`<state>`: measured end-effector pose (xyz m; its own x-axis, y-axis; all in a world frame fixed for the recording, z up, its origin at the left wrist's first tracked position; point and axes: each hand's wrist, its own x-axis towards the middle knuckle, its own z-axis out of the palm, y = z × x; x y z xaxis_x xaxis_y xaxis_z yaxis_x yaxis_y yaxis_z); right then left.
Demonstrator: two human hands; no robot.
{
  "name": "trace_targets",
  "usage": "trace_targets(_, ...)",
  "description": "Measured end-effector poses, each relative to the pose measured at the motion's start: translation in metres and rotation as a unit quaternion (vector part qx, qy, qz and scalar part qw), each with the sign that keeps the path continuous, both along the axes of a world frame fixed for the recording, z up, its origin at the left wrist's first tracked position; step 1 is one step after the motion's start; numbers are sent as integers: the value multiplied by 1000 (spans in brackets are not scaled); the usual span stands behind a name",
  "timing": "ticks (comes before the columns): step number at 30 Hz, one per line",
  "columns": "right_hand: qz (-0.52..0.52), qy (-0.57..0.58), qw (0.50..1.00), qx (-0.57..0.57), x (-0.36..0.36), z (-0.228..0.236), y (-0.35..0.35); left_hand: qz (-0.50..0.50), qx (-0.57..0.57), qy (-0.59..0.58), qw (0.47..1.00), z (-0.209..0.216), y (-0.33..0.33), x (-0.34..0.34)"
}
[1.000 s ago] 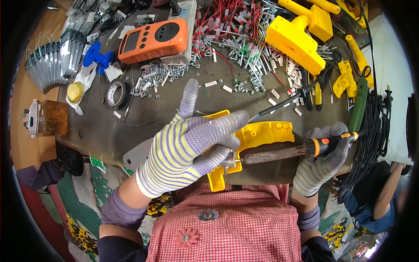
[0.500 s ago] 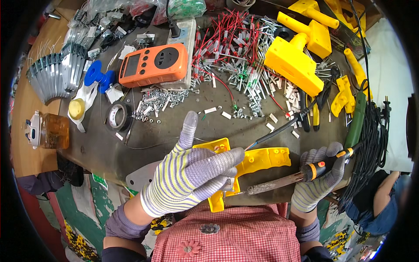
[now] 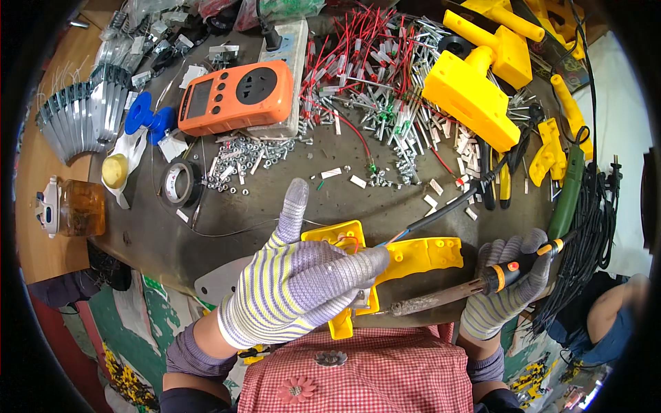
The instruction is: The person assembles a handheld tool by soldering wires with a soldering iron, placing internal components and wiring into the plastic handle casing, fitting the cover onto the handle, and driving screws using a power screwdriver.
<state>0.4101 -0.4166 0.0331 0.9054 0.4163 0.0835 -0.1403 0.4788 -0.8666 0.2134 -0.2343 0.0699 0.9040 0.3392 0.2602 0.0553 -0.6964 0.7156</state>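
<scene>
Head | yellow casing (image 3: 425, 259): hollow, curved | soldering iron (image 3: 441, 298): black, orange-banded, stained

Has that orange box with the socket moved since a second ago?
No: the orange box keeps its place against the black tape roll nearby; only the whole view shifted.

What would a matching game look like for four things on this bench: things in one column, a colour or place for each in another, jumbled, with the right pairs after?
Things:
1. Soldering iron
2. Meter
3. Spool
4. Casing

Colours and places:
A. Blue
B. Yellow, partly hidden by the left hand
C. Held in the right hand
D. Orange

Right pairs: 1-C, 2-D, 3-A, 4-B
</scene>
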Motion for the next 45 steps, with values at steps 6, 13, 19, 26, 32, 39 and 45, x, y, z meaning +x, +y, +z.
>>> trace_targets(6,-10,2,1000,-7,-1,1,0,-7,-2,22,1000,2,0,-2)
trace_targets(13,-5,-3,1000,-5,0,0,-2,-9,10,31,999,3,0,-2)
trace_targets(19,-10,3,1000,5,-2,1,0,-9,2,16,1000,2,-1,-3)
trace_targets(26,11,-5,1000,8,2,-2,1,-6,-7,10,1000,0,1,-1)
trace_targets(32,-23,16,999,19,-1,3,1,-10,-3,4,1000,2,0,1)
trace_targets(39,-120,-92,988,22,50,33,2,-21,0,-41,999,-9,1,-2)
trace_targets(45,43,-497,847,-184,75,77,84,-19,-8,-52,998,-10,0,-6)
